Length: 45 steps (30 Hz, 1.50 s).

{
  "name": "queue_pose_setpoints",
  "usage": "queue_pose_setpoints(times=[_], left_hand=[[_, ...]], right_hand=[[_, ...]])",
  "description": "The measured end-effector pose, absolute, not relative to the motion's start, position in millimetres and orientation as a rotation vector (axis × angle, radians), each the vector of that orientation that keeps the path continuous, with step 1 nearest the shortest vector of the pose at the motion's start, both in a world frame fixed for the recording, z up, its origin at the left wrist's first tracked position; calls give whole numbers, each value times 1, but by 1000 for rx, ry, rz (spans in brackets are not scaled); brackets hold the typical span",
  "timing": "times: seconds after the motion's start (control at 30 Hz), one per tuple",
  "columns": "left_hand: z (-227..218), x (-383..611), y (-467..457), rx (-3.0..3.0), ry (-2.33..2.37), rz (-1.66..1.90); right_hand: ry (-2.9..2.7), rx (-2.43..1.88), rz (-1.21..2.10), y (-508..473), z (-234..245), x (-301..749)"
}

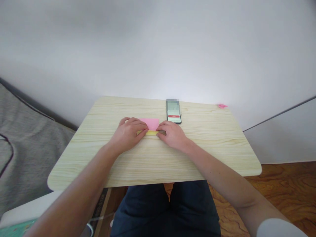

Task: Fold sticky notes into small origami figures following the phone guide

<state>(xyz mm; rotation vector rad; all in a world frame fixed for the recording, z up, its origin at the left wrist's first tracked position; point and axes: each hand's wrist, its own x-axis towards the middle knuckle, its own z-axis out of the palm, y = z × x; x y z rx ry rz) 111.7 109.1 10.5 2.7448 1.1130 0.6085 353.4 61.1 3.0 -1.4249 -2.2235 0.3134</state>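
Note:
A small sheet of paper (pixel 151 123), pink on its upper face, lies near the middle of the table, with a narrow yellow strip along its near edge. My left hand (pixel 129 133) has its thumb and fingers closed on the left end of that strip. At the right end, my right hand (pixel 172 133) pinches the same edge between thumb and fingers. Parts of the paper are hidden under both hands.
A phone (pixel 174 112) with a lit screen lies just beyond my right hand. At the table's far right corner sits a small pink folded piece (pixel 222 106). The wooden table (pixel 148 164) meets a white wall (pixel 158 49). Grey fabric (pixel 32 144) is at the left.

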Motion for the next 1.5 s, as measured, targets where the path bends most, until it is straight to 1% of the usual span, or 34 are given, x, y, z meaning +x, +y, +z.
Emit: queue_pose_setpoints(times=[0.17, 0.33, 0.6, 0.8, 1.1, 1.37, 1.5], left_hand=[[6, 117, 108, 2747, 1113, 629], [-2, 115, 114, 2596, 1091, 722], [-2, 115, 111, 2382, 1148, 757], [-2, 116, 108, 2252, 1213, 776], [-4, 116, 111, 2181, 1210, 766], [-3, 116, 112, 2228, 1163, 773], [-6, 117, 110, 2246, 1152, 845]], right_hand=[[-2217, -1446, 317, 62, 6, 351], [-2203, -1487, 346, 65, 10, 349], [-2047, -1559, 375, 63, 10, 343], [-1951, -1546, 482, 61, 9, 337], [-1897, -1555, 606, 67, 9, 335], [-1864, -1575, 588, 69, 8, 331], [-1829, -1572, 574, 66, 3, 329]])
